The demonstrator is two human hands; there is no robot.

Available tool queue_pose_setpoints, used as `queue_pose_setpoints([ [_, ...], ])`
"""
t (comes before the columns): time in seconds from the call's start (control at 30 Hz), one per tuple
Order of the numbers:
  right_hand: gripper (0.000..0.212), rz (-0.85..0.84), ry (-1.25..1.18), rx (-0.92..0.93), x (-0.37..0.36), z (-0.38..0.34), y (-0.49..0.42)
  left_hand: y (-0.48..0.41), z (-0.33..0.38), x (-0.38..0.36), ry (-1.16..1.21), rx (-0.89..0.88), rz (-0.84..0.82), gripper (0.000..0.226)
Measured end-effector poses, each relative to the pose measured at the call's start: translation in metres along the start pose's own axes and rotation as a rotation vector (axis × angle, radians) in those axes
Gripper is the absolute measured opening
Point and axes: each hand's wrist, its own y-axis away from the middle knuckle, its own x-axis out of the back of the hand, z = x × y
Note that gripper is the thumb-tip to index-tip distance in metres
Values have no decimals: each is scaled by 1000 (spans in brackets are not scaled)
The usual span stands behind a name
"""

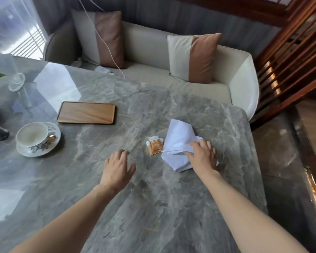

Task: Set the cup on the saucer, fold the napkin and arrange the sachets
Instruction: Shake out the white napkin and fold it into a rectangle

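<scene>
The right hand (202,152) pinches the crumpled white paper napkin (177,143) on the grey marble bench (117,198), while the left hand (117,166) hovers open nearby.

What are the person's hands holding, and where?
The right hand pinches the crumpled white paper napkin at its near right edge. The left hand hovers open, holding nothing.

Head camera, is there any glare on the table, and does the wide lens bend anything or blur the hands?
Head view: bright window glare washes the marble table at its far-left part and left edge; the wooden slats at right lean and curve from the wide lens; the left hand and right hand look slightly soft; the napkin and sachets read clearly.
</scene>
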Motion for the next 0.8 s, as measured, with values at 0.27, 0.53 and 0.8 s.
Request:
queue_pose_setpoints([
  [0.27,23,21,-82,89,4,31,-9,-38,86,-9,102,-215,-90,53],
  [0.53,21,228,-318,266,52,41,8,-49,166,-7,192,-321,-53,57],
  [0.8,17,309,-337,324,70,72,20,-50,196,22,195,-464,127,20],
])
